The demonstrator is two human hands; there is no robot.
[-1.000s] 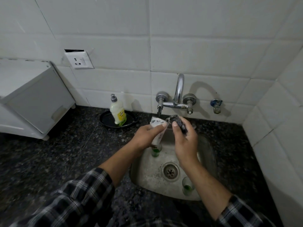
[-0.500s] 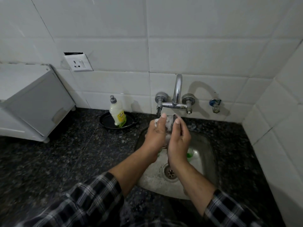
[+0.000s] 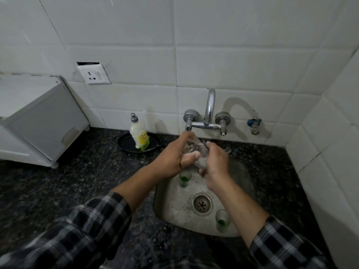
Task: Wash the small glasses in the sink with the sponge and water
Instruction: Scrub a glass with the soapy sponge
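Both hands meet above the back of the sink (image 3: 246,171), just under the tap (image 3: 206,123). L hand (image 3: 172,154) is clamped on a clear glass (image 3: 194,149), fingers wrapped round it from the left, glass tilted, soapy. R hand (image 3: 215,162) is closed w/ fingertips pressed on the glass from the right; something pale and foamy shows under it, prob. the sponge, but it's too blurred to be sure. Can't tell if water is running.

2 more small glasses stand upright in the sink, each w/ green at the bottom: one (image 3: 184,177) at the back-left, just below the L hand, the other (image 3: 221,222) at the front, right of the drain (image 3: 202,204) and close to the R forearm. They are well apart, drain between them.

Sink is set into a dark speckled desk (image 3: 68,181). On the desk, left of the tap, a soap bottle (image 3: 138,135) stands tilted in a black dish (image 3: 124,142). Further left a white box (image 3: 42,121) sits against the wall. Socket (image 3: 94,74) on the white tiles above it. A small blue valve (image 3: 253,124) sits on the wall right of the tap. Plaid sleeves on both arms.
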